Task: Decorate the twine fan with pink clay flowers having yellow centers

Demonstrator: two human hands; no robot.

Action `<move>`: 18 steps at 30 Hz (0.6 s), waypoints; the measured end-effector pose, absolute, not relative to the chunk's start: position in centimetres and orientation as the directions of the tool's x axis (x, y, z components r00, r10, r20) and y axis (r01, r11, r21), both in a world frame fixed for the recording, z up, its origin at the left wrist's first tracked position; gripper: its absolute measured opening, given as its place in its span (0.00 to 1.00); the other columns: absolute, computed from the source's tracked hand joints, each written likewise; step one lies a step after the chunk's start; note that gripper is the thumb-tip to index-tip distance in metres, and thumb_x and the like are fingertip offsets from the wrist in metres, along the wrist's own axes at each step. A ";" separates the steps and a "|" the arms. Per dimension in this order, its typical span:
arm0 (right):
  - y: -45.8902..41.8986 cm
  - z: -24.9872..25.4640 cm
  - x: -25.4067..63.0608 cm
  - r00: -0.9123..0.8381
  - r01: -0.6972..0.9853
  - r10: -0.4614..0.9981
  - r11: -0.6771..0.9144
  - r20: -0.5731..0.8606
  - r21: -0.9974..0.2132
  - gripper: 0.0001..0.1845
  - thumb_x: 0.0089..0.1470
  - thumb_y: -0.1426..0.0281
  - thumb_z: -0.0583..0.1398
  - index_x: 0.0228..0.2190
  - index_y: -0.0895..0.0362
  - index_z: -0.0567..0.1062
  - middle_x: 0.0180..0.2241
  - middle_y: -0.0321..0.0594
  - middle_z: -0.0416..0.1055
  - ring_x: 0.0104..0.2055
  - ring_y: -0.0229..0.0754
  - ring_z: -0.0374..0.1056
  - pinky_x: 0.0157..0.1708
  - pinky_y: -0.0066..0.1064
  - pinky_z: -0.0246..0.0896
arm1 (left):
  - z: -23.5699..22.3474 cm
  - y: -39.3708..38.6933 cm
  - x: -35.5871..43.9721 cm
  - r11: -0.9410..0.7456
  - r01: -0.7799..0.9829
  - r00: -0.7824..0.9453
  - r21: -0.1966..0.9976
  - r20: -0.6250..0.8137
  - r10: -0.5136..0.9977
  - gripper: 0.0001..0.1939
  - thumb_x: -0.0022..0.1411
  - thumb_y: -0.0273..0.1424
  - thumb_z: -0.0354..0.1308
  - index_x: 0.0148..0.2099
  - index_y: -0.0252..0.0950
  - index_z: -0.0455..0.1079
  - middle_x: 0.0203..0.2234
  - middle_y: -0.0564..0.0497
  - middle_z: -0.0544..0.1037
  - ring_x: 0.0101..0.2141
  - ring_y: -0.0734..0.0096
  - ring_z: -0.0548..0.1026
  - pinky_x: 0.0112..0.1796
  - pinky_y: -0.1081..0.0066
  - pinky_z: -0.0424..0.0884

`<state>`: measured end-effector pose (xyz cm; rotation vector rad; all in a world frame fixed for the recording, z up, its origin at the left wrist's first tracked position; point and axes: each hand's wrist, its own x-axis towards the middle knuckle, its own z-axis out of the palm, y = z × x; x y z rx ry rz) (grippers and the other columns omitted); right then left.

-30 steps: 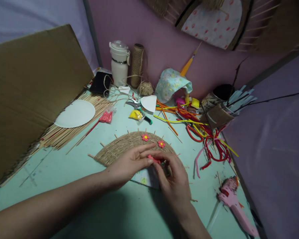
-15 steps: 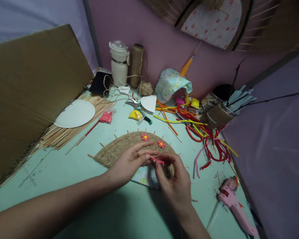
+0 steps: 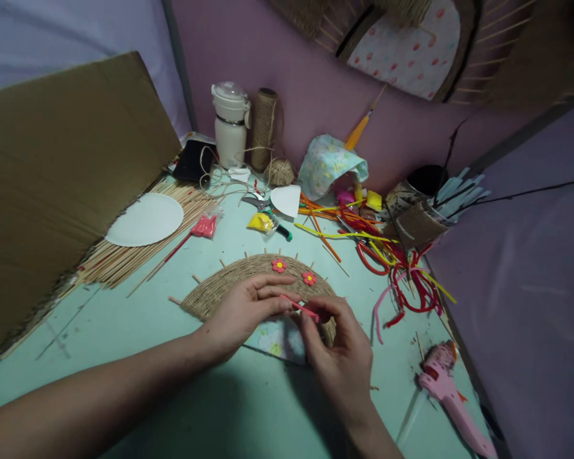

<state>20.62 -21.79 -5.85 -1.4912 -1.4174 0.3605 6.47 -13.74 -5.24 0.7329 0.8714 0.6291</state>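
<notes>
A pale green table [image 3: 138, 331] is filling the corner in front of me. A big cardboard sheet [image 3: 76, 166] is standing along its left side. In the middle, a twine fan [image 3: 239, 271] is lying flat, stick ends poking out around its curve. Loose sticks [image 3: 108, 264] are spreading beside the cardboard sheet. Over the fan, the left hand [image 3: 239, 312] is pinching one end of a red strip [image 3: 307, 310] between thumb and fingers; the right hand [image 3: 340, 357] is facing it, gripping the other end in a narrow pinch. A pink glue gun [image 3: 452, 398] is lying well off to the right, and a white plate [image 3: 146, 220] is resting on the sticks. Two red flowers [image 3: 279, 264] are sitting near the fan's upper edge. The strip itself is slanting between the fingertips, just below them.
</notes>
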 end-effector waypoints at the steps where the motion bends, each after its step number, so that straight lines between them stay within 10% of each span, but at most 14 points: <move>1: -21.8 -5.9 20.6 0.290 0.555 0.870 0.186 0.398 -0.811 0.09 0.55 0.75 0.61 0.39 0.53 0.73 0.35 0.36 0.73 0.36 0.40 0.69 0.36 0.31 0.64 | -5.3 -13.7 6.5 0.585 -0.183 0.484 0.790 -0.445 0.753 0.17 0.50 0.24 0.68 0.44 0.34 0.74 0.31 0.48 0.82 0.33 0.72 0.79 0.38 0.73 0.74; 18: -21.5 -5.6 20.5 0.134 0.656 0.869 0.283 0.477 -0.700 0.11 0.56 0.77 0.61 0.41 0.54 0.77 0.34 0.40 0.73 0.37 0.40 0.69 0.36 0.32 0.66 | -5.2 -14.3 6.6 0.545 -0.115 0.534 0.831 -0.411 0.739 0.18 0.54 0.31 0.66 0.47 0.33 0.74 0.32 0.48 0.82 0.34 0.70 0.79 0.38 0.71 0.74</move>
